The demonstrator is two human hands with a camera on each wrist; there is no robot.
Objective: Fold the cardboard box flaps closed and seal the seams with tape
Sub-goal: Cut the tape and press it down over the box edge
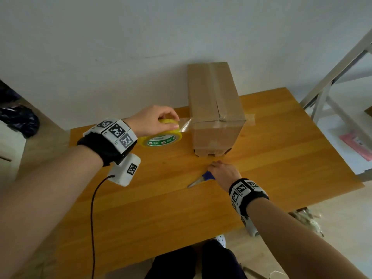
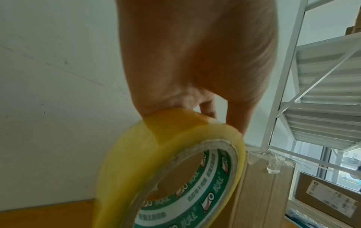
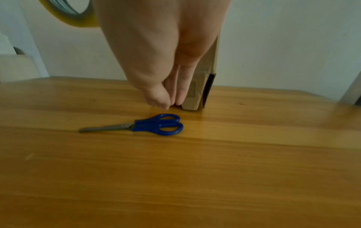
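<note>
A tall brown cardboard box (image 1: pixel 215 109) stands on the wooden table (image 1: pixel 281 150), its top flaps closed and a clear tape line running down its middle seam. My left hand (image 1: pixel 161 121) grips the top of a yellow tape roll (image 1: pixel 163 135) just left of the box. A clear tape strip (image 1: pixel 186 125) stretches from the roll to the box's upper edge. In the left wrist view my fingers (image 2: pixel 209 106) curl over the roll (image 2: pixel 175 169) beside the box (image 2: pixel 259 192). My right hand (image 3: pixel 171 103) hovers, fingers straight down, holding nothing, over blue-handled scissors (image 3: pixel 156 125) near the box's base (image 3: pixel 207 69).
A white metal shelf (image 1: pixel 332 81) stands right of the table, with a labelled carton (image 2: pixel 328 197) on a lower level. The wall runs close behind the box. A dark bag (image 1: pixel 18 119) lies on the floor at left. My wrist cable (image 1: pixel 92 208) trails over the table's near left.
</note>
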